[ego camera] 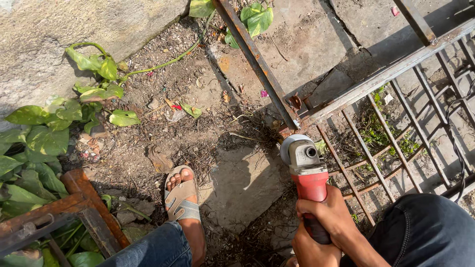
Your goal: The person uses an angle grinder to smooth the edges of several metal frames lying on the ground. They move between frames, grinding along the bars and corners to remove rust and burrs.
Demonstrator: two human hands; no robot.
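Both my hands grip a red angle grinder (309,179) with a grey metal head. My right hand (332,213) wraps around the red body. My left hand (310,251) holds the dark rear handle just below it. The grinder's disc (286,146) is next to the corner joint (296,120) of a rusty metal grille frame (381,79) lying on the ground. I cannot tell whether the disc touches the metal. A rusty angle bar (250,49) runs from that corner up to the top of the view.
My foot in a tan sandal (180,195) rests on dirt left of a flat stone slab (242,185). Green leafy plants (44,138) and another rusty frame (74,205) fill the lower left. A black cable (452,131) lies over the grille at right.
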